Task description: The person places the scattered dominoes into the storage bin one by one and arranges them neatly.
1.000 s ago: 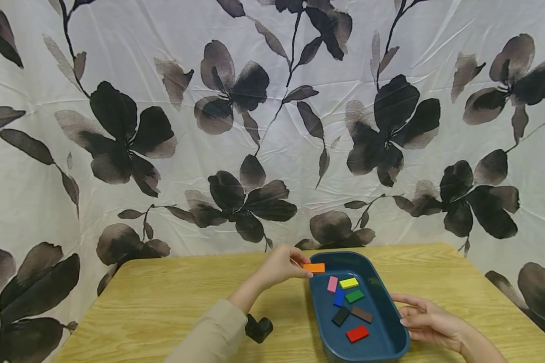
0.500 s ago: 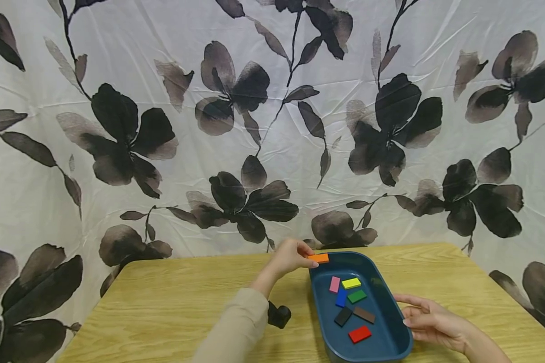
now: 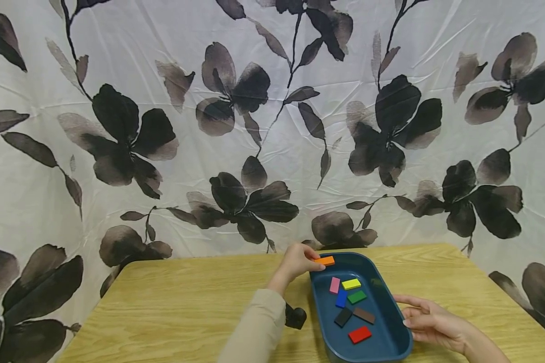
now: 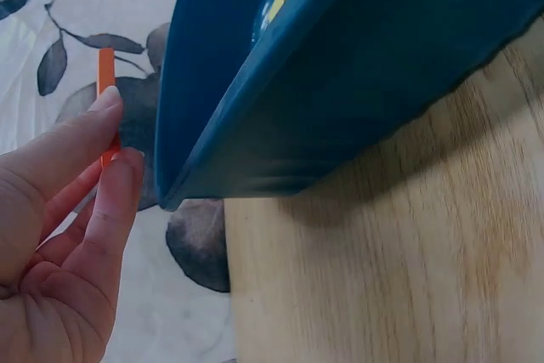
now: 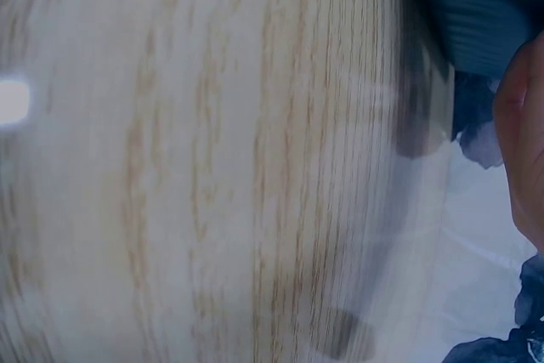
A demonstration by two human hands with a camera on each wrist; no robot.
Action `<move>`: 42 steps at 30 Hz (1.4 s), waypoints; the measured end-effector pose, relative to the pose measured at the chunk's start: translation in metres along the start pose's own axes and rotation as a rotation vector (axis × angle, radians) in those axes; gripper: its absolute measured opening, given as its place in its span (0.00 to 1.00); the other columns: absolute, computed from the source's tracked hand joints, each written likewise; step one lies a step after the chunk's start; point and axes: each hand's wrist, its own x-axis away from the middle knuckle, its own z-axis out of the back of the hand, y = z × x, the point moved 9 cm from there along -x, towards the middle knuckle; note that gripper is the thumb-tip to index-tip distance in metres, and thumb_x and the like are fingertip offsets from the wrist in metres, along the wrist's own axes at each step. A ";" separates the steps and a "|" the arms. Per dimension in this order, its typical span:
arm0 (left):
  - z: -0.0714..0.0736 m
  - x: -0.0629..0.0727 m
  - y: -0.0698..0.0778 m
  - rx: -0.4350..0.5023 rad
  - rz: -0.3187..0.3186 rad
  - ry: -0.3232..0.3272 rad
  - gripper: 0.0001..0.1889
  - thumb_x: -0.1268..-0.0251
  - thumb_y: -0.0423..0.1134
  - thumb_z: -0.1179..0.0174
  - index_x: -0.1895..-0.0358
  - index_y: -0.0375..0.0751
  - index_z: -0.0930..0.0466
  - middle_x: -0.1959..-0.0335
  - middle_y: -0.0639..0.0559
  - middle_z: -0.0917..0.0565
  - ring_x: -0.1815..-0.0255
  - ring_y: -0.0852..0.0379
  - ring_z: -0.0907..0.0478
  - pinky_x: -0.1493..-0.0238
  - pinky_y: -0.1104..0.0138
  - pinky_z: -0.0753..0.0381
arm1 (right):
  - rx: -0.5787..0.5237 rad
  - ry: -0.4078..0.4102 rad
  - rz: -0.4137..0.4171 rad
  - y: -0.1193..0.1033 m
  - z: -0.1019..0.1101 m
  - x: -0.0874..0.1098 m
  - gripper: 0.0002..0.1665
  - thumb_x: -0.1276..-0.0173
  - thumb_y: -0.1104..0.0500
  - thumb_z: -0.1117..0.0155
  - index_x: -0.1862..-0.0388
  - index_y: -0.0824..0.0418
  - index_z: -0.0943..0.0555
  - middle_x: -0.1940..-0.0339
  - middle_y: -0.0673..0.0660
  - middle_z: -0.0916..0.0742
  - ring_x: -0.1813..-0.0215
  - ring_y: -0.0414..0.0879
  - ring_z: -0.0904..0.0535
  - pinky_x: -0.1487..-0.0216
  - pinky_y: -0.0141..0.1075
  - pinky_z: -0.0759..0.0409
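My left hand (image 3: 297,263) pinches an orange block (image 3: 325,260) between thumb and fingers, above the far left corner of a dark blue bin (image 3: 390,302). In the left wrist view the orange block (image 4: 106,70) stands edge-on beside the bin wall (image 4: 280,125). Relaxed fingers of my right hand (image 3: 433,321) touch the bin's right side. On the bin's floor lie a pink block (image 3: 334,285), a yellow block (image 3: 351,284), a blue block (image 3: 341,298), a green block (image 3: 357,296), a black block (image 3: 343,317), a brown block (image 3: 364,315) and a red block (image 3: 360,335).
The bin stands on a light wood table (image 3: 186,302), right of its middle. A curtain with dark flowers (image 3: 254,126) hangs behind the table. A small black object (image 3: 296,318) shows by my left wrist, partly hidden by the sleeve.
My left hand has moved right with the orange block, from the bin's left rim to over its far left corner. My right hand has stayed at the bin's side.
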 end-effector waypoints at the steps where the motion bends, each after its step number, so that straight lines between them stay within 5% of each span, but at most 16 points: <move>1: -0.001 0.000 0.000 0.008 0.009 0.002 0.10 0.57 0.29 0.28 0.71 0.28 0.17 0.73 0.46 0.20 0.75 0.60 0.31 0.75 0.72 0.27 | -0.001 -0.001 0.000 0.000 0.000 0.000 0.29 0.30 0.75 0.66 0.40 0.52 0.29 0.47 0.61 0.22 0.45 0.50 0.24 0.43 0.41 0.28; 21: -0.033 -0.001 0.006 0.086 0.088 0.094 0.10 0.55 0.30 0.28 0.69 0.29 0.17 0.75 0.49 0.21 0.77 0.61 0.29 0.72 0.72 0.24 | -0.002 0.008 0.013 0.000 0.001 0.001 0.29 0.30 0.75 0.65 0.41 0.52 0.29 0.48 0.60 0.22 0.46 0.50 0.23 0.44 0.40 0.27; 36: -0.065 0.006 0.002 0.134 0.098 0.089 0.10 0.58 0.28 0.27 0.71 0.30 0.17 0.81 0.53 0.23 0.84 0.64 0.32 0.80 0.73 0.26 | 0.009 0.010 0.023 0.000 0.004 0.002 0.29 0.30 0.75 0.65 0.40 0.52 0.29 0.47 0.62 0.22 0.44 0.52 0.24 0.42 0.43 0.29; 42: -0.074 0.007 -0.002 0.068 0.098 0.100 0.09 0.60 0.29 0.26 0.74 0.32 0.17 0.83 0.54 0.24 0.87 0.65 0.35 0.82 0.74 0.29 | 0.031 0.025 0.033 0.000 0.006 0.002 0.29 0.31 0.75 0.64 0.40 0.52 0.29 0.48 0.60 0.21 0.46 0.50 0.23 0.44 0.41 0.27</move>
